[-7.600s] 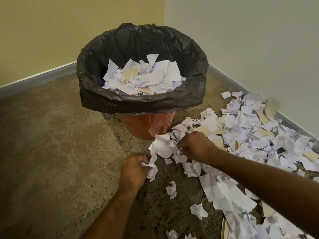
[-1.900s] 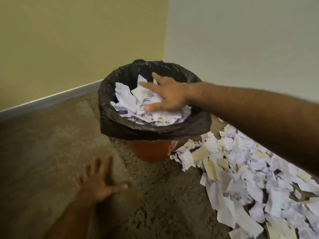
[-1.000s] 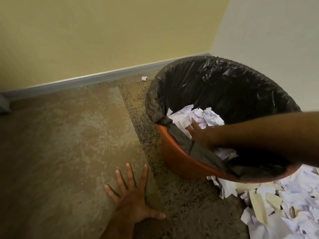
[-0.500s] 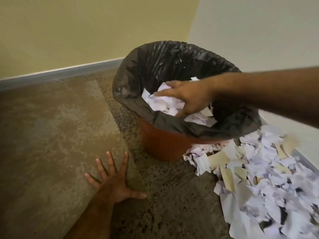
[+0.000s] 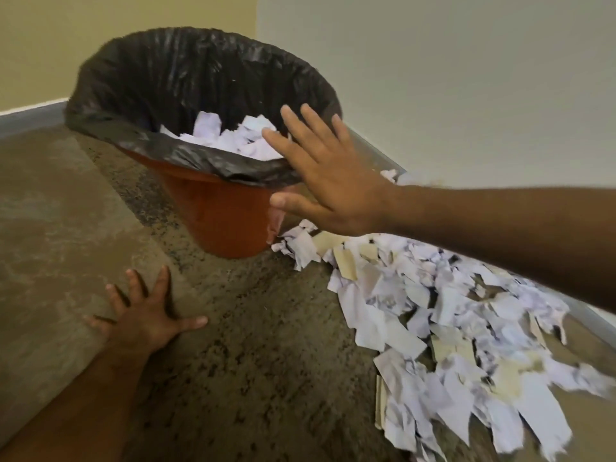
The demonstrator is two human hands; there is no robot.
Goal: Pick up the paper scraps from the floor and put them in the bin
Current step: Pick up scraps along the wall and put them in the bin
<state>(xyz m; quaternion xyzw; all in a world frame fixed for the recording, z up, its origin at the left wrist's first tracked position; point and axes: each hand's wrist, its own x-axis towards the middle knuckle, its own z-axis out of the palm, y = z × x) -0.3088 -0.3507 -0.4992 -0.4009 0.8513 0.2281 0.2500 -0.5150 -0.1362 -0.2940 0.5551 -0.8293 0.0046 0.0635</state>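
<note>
Head view: right hand (image 5: 328,181) has come out of the bin (image 5: 213,168), now spread flat and holding nothing beside its rim. Left hand (image 5: 146,320) still splayed on floor (image 5: 50,228). Paper scraps (image 5: 433,321) piled right of bin, more inside.

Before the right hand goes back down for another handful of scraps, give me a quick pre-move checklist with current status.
1. Right hand empty, fingers spread: ok.
2. Right hand out of the bin: ok, it is in front of the near rim.
3. Left hand flat on the floor, bracing: ok.
4. Room left in the bin: ok, the paper in the bin sits below the black liner rim.
5. Bin standing upright: cannot tell, it looks tilted but the wide lens may cause that.
6. Scraps left to collect: not ok, the pile of paper scraps lies along the wall.
</note>
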